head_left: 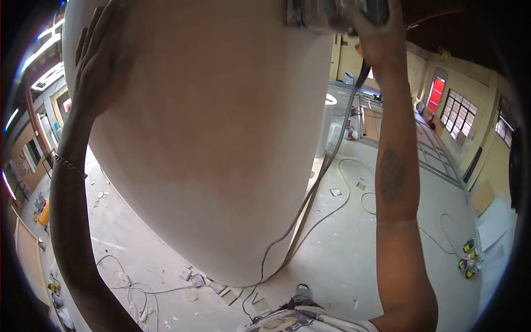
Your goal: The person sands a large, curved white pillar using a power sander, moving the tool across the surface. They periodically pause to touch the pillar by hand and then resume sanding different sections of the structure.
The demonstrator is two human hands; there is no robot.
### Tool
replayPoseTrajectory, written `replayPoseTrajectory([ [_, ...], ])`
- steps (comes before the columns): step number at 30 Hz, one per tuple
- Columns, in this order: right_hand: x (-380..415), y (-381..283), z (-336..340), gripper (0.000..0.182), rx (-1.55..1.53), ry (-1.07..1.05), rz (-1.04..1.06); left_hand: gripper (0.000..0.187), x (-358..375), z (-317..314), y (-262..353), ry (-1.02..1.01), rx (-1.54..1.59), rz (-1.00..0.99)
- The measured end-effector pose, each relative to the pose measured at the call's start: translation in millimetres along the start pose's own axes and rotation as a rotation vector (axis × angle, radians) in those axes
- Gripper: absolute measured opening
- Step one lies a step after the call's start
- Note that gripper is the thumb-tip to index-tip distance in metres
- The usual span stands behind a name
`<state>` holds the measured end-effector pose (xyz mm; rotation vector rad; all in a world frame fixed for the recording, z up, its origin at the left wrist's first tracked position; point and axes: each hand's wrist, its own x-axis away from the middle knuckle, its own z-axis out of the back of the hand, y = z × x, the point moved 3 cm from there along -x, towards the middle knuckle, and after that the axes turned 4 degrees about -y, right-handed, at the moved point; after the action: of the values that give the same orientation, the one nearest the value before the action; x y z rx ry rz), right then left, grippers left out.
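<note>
A large, pale, curved panel-like form (221, 138) with a smooth, brownish-pink and white surface fills the middle of the view. My left hand (105, 66) lies flat against its left side, fingers stretched upward, holding nothing. At the top edge, my right hand (376, 36) is wrapped around a power sander (312, 14), which sits against the upper right of the form. Motion blur and the frame edge hide part of the tool. From beneath that hand, a dark power cord (344, 124) hangs down along the form's right edge.
Worn sanding pads (218, 288) and a tangle of white cable (133, 285) lie on the dusty floor near the form's base. Thin cords (345, 188) loop across the floor to the right. Yellow-and-black tools (469, 260) rest at far right, and metal frames (431, 149) lie behind.
</note>
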<state>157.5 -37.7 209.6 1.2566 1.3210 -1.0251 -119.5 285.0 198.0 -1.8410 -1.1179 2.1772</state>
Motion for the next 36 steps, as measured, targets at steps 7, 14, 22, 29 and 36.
replayPoseTrajectory([
  [7,125,3,37,0.080,0.063,-0.154,-0.418,0.066,13,2,3,0.017,-0.010,0.075],
  [14,79,25,33,0.078,0.004,-0.173,-0.394,0.061,20,0,-2,0.093,-0.001,0.078],
  [22,-21,30,8,0.069,-0.207,-0.079,-0.329,0.061,24,1,1,0.064,-0.002,0.072],
  [29,30,42,14,0.078,-0.248,-0.108,-0.138,0.060,22,-1,-5,0.103,0.017,0.011],
  [36,13,14,12,0.076,-0.147,-0.170,-0.194,0.059,23,-5,-10,0.050,-0.014,0.045],
])
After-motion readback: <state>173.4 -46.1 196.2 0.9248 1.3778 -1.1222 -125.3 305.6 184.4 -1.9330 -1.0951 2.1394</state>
